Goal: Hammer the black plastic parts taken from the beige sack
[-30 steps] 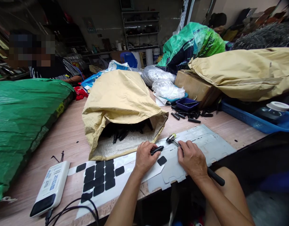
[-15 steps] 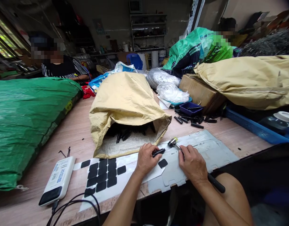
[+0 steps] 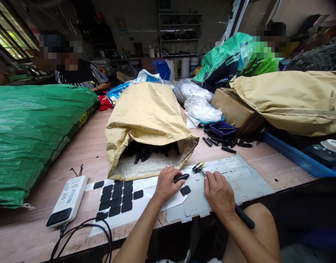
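sack (image 3: pixel 146 109), tan, lies mouth open near a grey sheet (image 3: pixel 233 182). right hand (image 3: pixel 219 193) grips a hammer (image 3: pixel 197 167), fingers wrapped about its shaft. left hand (image 3: pixel 167 183) has its fingers closed on a black tube (image 3: pixel 182 178), just beyond a small black square patch (image 3: pixel 185 190).

Left on the surface (image 3: pixel 88 148), we see a bulging green sack (image 3: pixel 39 135) and, near it, a white power bank (image 3: pixel 71 199) with a black cable (image 3: pixel 63 229) plugged in. To the right, we find a tan sack (image 3: pixel 294 98) against a cardboard box (image 3: pixel 235 109), and a blue tray (image 3: pixel 291 155) holding a clear jar (image 3: pixel 318 155). Farther back, we make out a blue chair (image 3: pixel 161 69) and a person (image 3: pixel 75 76) in striped sleeves.
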`<state>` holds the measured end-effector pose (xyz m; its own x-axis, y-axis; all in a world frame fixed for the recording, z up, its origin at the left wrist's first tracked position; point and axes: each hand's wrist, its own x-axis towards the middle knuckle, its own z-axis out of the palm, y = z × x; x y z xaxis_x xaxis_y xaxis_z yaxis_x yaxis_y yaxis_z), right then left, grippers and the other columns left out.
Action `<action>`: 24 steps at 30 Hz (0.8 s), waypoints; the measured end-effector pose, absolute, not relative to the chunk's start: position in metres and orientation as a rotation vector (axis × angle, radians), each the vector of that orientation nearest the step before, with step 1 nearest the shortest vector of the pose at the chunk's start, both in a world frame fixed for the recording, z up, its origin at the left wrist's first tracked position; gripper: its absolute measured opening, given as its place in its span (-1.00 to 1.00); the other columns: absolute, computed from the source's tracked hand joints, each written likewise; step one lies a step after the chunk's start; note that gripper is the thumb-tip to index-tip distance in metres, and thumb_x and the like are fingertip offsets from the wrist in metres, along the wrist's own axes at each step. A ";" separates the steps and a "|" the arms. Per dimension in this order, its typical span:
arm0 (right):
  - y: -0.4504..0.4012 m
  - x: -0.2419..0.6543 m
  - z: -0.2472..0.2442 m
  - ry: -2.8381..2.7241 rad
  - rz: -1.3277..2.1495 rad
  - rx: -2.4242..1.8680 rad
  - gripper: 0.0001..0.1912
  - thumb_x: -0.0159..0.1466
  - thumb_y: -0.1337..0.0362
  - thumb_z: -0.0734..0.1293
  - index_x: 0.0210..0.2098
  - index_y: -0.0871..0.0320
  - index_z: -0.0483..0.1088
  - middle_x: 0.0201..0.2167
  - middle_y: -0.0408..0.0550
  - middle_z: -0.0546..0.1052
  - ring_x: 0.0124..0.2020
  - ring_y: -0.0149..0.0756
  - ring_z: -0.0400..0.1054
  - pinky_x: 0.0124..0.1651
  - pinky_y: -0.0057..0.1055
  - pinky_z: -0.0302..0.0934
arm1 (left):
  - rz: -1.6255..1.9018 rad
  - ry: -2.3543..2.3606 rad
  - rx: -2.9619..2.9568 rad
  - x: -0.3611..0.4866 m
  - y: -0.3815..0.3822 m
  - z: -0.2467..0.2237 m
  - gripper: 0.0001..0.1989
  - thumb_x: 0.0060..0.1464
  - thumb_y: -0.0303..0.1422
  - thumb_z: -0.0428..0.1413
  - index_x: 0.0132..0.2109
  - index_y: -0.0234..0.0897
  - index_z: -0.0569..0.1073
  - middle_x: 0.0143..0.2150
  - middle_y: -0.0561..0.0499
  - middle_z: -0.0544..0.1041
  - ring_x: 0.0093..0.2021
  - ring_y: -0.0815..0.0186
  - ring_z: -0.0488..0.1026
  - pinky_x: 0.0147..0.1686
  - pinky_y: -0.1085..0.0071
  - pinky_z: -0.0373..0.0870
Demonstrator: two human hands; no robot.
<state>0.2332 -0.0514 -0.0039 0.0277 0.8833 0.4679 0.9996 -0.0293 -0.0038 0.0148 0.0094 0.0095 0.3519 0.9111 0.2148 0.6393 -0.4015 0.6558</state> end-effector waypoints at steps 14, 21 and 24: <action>-0.052 0.234 0.001 -1.961 -0.465 -1.975 -0.78 0.44 0.30 0.20 0.01 0.12 0.42 -0.29 -0.04 0.43 -0.23 -0.21 0.26 -0.21 -0.28 0.00 | 0.775 1.359 2.150 0.015 0.010 0.009 -0.88 0.08 -0.34 0.32 -0.20 -0.15 0.57 -0.27 0.02 0.54 -0.16 0.17 0.43 -0.10 0.26 0.30; -0.053 0.231 0.000 -1.906 -0.437 -2.033 -0.79 0.42 0.29 0.24 -0.01 0.11 0.45 -0.28 -0.05 0.43 -0.21 -0.20 0.26 -0.19 -0.27 0.02 | 0.755 1.349 2.161 0.013 0.012 0.008 -0.85 0.06 -0.34 0.32 -0.18 -0.18 0.58 -0.25 0.01 0.54 -0.16 0.17 0.44 -0.10 0.27 0.30; -0.053 0.232 0.000 -1.905 -0.424 -2.040 -0.78 0.43 0.28 0.24 0.00 0.11 0.47 -0.26 -0.04 0.45 -0.20 -0.20 0.28 -0.19 -0.28 0.04 | 0.767 1.340 2.175 0.013 0.013 0.006 -0.84 0.03 -0.37 0.32 -0.19 -0.19 0.58 -0.27 0.02 0.53 -0.17 0.18 0.43 -0.10 0.28 0.29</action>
